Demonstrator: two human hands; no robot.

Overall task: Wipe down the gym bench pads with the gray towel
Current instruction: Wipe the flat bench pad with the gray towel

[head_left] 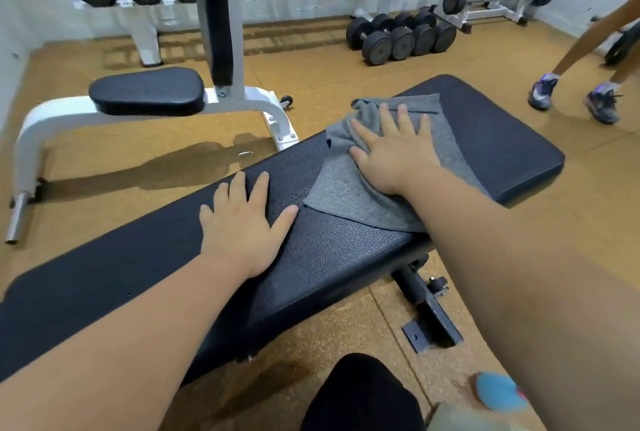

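Wipe in progress: right hand (391, 150), fingers spread flat, presses the gray towel (377, 167) onto the bench pad (329, 257) right of centre, left hand (242, 219) open on bare pad; lower-left stretch and second bench's pads (149, 91), upper left, likely remain.

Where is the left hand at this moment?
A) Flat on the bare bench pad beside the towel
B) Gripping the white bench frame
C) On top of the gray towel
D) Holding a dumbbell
A: the left hand lies open on the black bench pad, beside the gray towel, which sits under the right hand.
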